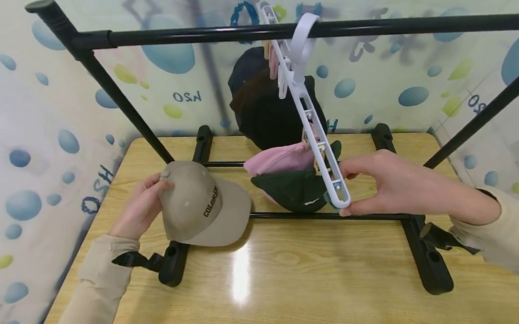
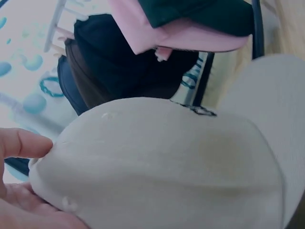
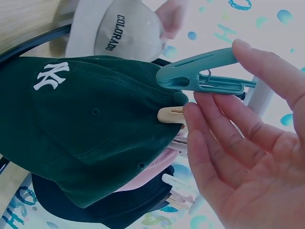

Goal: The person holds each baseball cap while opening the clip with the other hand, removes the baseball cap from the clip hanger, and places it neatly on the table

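My left hand (image 1: 142, 203) grips a beige cap (image 1: 194, 204) by its crown near the top button; dark "COLORADO" lettering shows and the brim points right. At the near end of a white clip hanger (image 1: 313, 123), my right hand (image 1: 396, 185) pinches a teal clip (image 3: 205, 76) between thumb and fingers. No cap sits in that clip. Just beside it, a dark green cap (image 3: 95, 119) with a white logo hangs from a cream clip (image 3: 170, 115). Behind hang a pink cap (image 1: 279, 159), a black cap (image 1: 278, 110) and other dark caps, partly hidden.
The hanger hooks over the black top bar (image 1: 187, 35) of a rack standing on a wooden table (image 1: 304, 279). Black feet (image 1: 426, 260) and a low crossbar (image 1: 299, 215) stand near the hands. A patterned curtain (image 1: 17, 123) encloses the back and sides.
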`<state>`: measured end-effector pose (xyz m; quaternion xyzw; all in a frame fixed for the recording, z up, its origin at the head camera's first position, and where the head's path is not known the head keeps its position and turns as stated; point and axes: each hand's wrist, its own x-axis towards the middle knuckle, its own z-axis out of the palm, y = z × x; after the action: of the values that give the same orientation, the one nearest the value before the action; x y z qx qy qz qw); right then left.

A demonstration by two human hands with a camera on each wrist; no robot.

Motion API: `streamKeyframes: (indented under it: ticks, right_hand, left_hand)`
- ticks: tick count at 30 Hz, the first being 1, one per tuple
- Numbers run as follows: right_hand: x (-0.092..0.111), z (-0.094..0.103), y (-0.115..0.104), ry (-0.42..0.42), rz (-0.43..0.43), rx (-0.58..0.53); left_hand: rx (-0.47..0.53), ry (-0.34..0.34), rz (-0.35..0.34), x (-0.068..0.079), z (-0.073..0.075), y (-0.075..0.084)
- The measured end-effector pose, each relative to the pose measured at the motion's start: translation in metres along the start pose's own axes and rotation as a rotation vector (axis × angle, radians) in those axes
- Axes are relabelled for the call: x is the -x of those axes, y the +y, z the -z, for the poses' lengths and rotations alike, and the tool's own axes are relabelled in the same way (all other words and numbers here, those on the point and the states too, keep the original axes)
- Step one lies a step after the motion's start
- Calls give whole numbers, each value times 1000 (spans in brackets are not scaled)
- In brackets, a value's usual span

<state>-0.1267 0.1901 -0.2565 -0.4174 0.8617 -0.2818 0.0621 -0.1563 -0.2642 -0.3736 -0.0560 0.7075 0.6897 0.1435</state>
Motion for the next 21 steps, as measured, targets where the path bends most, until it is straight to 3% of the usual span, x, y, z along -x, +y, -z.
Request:
streamKeyframes:
  ticks: [6, 13, 21]
  right_hand:
    - [1, 0, 1, 4, 2, -14]
    - [1, -1, 3, -4, -11, -38]
    - [1, -1, 3, -5, 4, -35]
  left_hand:
    - [-42, -56, 96, -4, 9, -17]
    - [-87, -97, 140, -7, 14, -32]
    - [-272, -142, 195, -4, 25, -45]
